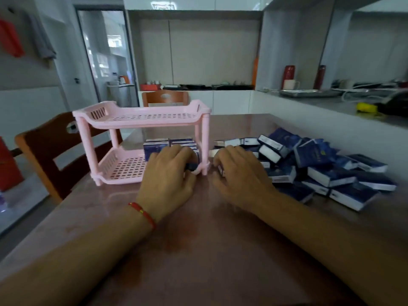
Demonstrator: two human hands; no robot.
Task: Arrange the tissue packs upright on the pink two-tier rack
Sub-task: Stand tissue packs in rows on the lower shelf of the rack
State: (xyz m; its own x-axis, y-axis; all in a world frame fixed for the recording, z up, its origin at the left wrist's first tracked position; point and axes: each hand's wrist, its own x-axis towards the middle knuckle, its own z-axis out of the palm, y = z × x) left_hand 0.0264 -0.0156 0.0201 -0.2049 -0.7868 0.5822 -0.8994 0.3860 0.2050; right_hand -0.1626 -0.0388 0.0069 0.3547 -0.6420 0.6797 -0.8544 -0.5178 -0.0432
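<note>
A pink two-tier rack stands on the brown table, its top tier bare. On the right end of the lower tier, several dark blue tissue packs stand upright. My left hand reaches into that lower tier at its front right corner, fingers closed around a dark blue pack that is mostly hidden. My right hand lies just right of the rack, fingers curled over a pack at the near edge of a loose pile of blue-and-white tissue packs.
Wooden chairs stand at the table's left side and behind the rack. A white half-wall borders the table on the right, right behind the pile. The brown table stretches toward me.
</note>
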